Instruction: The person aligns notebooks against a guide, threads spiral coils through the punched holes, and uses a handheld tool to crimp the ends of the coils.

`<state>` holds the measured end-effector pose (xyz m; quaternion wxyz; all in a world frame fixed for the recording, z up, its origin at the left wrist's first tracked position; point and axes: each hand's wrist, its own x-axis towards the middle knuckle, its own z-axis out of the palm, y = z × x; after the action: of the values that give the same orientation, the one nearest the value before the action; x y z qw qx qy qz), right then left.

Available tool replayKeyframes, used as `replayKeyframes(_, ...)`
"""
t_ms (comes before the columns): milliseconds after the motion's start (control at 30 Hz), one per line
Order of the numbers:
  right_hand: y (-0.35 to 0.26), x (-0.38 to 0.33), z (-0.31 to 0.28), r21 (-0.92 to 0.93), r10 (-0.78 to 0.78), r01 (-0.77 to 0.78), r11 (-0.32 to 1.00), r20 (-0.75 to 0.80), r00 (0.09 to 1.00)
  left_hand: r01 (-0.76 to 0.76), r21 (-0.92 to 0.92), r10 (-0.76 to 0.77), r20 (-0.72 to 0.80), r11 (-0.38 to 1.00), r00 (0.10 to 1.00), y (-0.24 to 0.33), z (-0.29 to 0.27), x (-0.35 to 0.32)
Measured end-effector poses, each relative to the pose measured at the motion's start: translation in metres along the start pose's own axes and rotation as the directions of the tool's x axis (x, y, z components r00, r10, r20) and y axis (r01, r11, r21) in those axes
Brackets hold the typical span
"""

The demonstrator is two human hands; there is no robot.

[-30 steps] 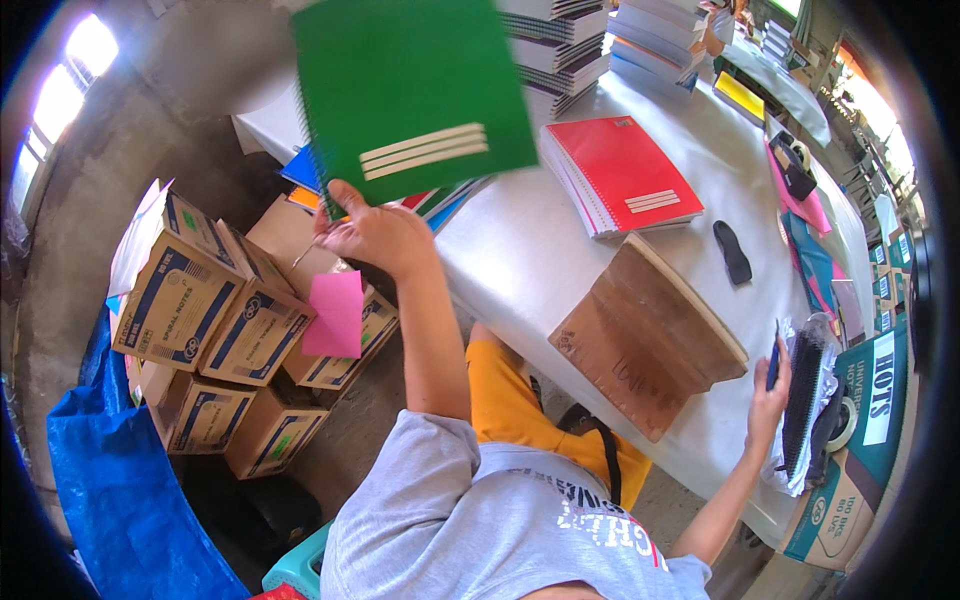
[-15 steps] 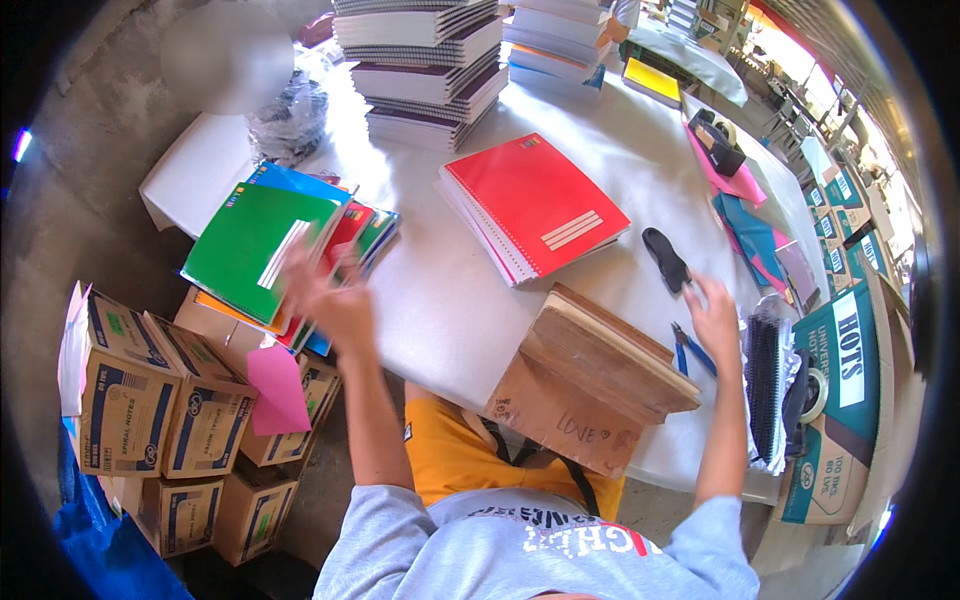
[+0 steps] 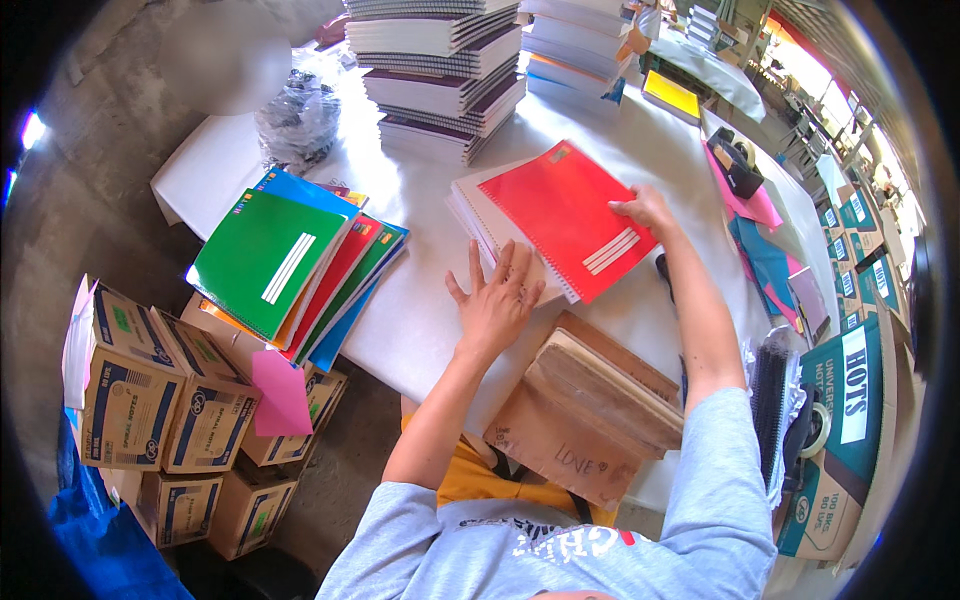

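Note:
A red-covered notebook (image 3: 570,215) lies skewed on a white stack of punched pages (image 3: 490,205) in the middle of the table. My right hand (image 3: 648,214) grips the notebook's right edge, thumb on top of the cover. Spread fingers of my left hand (image 3: 500,300) rest on the lower left of the white stack, beside the red cover. Just in front of both hands stands a brown wooden jig (image 3: 600,390) with a raised ledge. Behind my right forearm, a black tool is mostly hidden.
Overlapping colored notebooks (image 3: 265,255) lie at the left table edge, above cardboard boxes (image 3: 130,385). Tall spiral notebook stacks (image 3: 435,85) stand at the back. At right are a tape dispenser (image 3: 735,165), black binding coils (image 3: 770,400) and a teal box (image 3: 840,440).
My right hand has moved from the black tool to the red notebook and gripped its edge. My left hand has left the colored notebooks for the white stack. The red notebook has shifted right.

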<state>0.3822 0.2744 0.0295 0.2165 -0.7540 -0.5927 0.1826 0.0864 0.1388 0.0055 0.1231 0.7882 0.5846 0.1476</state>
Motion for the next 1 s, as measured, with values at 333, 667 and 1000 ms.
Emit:
replayKeyframes(333, 0.043, -0.060, -0.091, 0.111, 0.050, -0.049, 0.993, -0.007, 0.999, 0.036, -0.023, -0.039, -0.133, 0.999, 0.990, -0.063, -0.035, 0.130)
replayKeyframes(667, 0.067, -0.099, -0.049, 0.190, 0.115, -0.078, 0.979, -0.189, 0.975, -0.091, 0.039, 0.096, -0.164, 0.995, 0.982, -0.067, -0.041, 0.156)
replayKeyframes(1000, 0.035, -0.106, -0.023, 0.956, 0.066, -0.067, 0.285, 0.050, 0.997, 0.458, -0.841, 0.274, 0.386, -0.287, 0.881, -0.038, -0.035, 0.155)
